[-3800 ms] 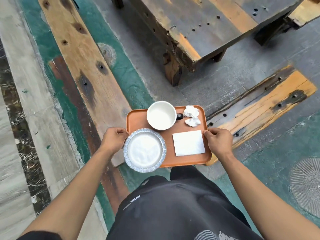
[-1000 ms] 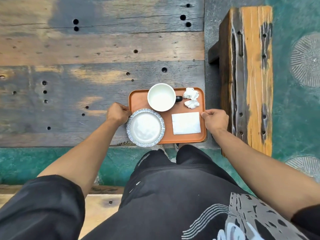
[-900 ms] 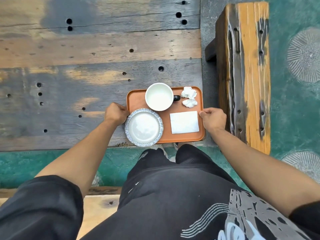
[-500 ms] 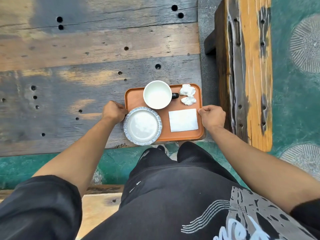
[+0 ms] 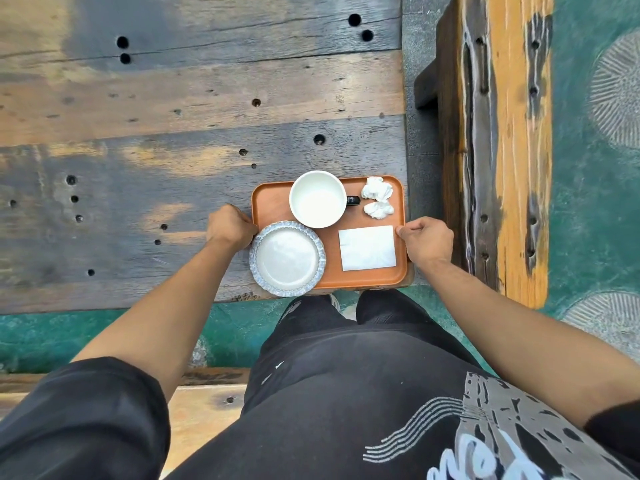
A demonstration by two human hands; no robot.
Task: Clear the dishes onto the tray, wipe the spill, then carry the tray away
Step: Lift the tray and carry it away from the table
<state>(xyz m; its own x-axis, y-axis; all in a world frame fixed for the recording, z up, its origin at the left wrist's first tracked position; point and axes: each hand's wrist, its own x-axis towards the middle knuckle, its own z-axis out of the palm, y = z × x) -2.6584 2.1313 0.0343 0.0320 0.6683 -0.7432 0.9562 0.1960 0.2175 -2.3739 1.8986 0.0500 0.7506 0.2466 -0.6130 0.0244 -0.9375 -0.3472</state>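
Hands grip the two short sides of an orange tray (image 5: 273,206), seen from above. The left hand (image 5: 230,227) has its fingers (image 5: 242,216) curled round the tray's left edge, and the right hand (image 5: 427,240) pinches the right edge, thumb on top of the rim and the other fingers tucked beneath.

The tray is a rounded rectangle whose long axis runs left to right across the person's body. It sits over the near right corner of a weathered wooden tabletop (image 5: 173,133); whether it rests on the wood or is held just above it cannot be told. Its near edge reaches the tabletop's near edge.

On the tray, a white cup (image 5: 317,199) stands upright at the far middle, its dark handle (image 5: 353,200) pointing right. Just beside the handle, in the far right corner, lie two crumpled white tissues (image 5: 377,199). A flat square white napkin (image 5: 367,248) lies in the near right part, its sides parallel with the tray's. A round plate (image 5: 286,258) with a blue patterned rim sits in the near left corner, overhanging the tray's left and near edges, and touches or nearly touches the cup.

To the right, a wooden bench (image 5: 502,133) with orange patches runs away from the person, on a green floor (image 5: 588,202).
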